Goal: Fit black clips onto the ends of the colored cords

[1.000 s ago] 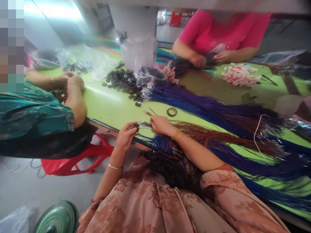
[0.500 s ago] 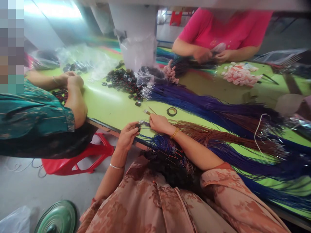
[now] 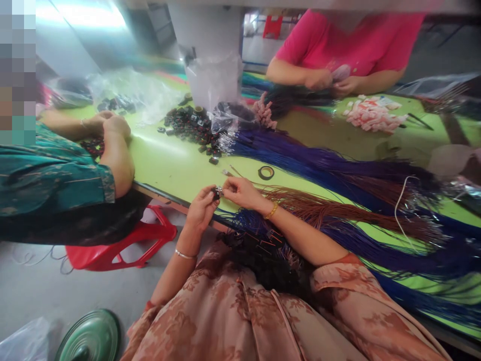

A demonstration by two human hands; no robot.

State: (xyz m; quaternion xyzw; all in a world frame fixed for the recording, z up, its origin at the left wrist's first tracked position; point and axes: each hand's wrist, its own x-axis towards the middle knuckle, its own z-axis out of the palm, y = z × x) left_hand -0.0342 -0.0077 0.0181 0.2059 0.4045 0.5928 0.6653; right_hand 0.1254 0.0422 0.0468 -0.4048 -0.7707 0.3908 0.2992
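Note:
My left hand (image 3: 202, 206) grips a small black connector (image 3: 217, 194) near the table's front edge. Fingertips of my right hand (image 3: 242, 193) pinch a silver-tipped wire end against that connector. Right of my wrist run brown wires (image 3: 319, 208), with blue wires (image 3: 246, 219) hanging at the edge below my hands. A black tape roll (image 3: 266, 172) lies just beyond my right hand. Farther back is a heap of black connectors (image 3: 190, 122), beside the silver ends of a long blue and purple wire bundle (image 3: 300, 155).
At the left, a person's hands (image 3: 112, 125) work over small dark parts. Across the table a person in pink (image 3: 349, 45) handles something near pale pink pieces (image 3: 372, 115). A red stool (image 3: 124, 243) stands on the floor; a grey post (image 3: 212, 55) rises behind the heap.
My right hand has drawn back a little, its fingertips now at the connector. My left hand has shifted slightly right. The hands of the person in pink have moved slightly.

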